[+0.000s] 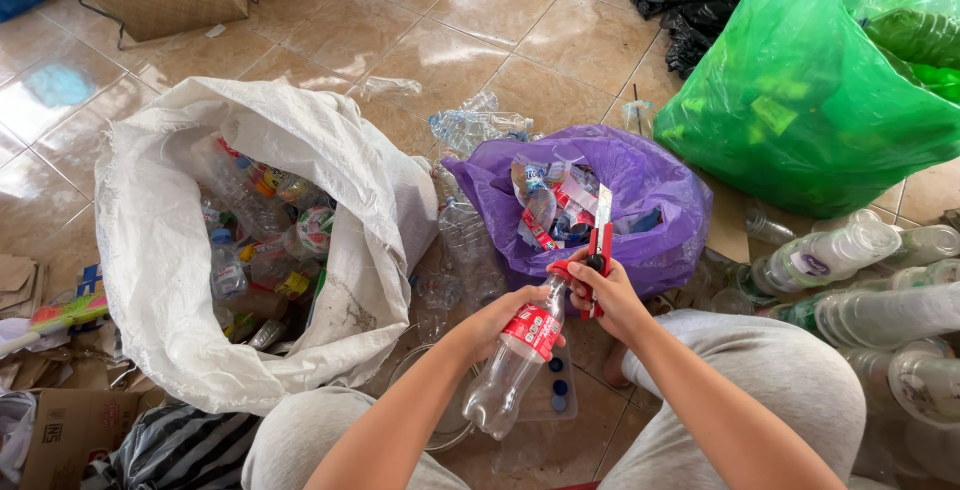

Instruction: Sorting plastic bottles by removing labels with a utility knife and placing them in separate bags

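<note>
Cutting at the bottle's neck: the left hand [500, 318] wraps its grip around the clear plastic bottle [515, 365] at its red label, low centre, while the right hand [605, 295] clenches a red-handled cutter [600, 240] at twelve o'clock of the cap. Judging by this, slicing the label follows, needing a steady bottle.

Red label [531, 331] wraps the held clear bottle [510, 370].

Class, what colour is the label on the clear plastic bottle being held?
Red, on the clear plastic bottle; the head view shows it best.
</note>
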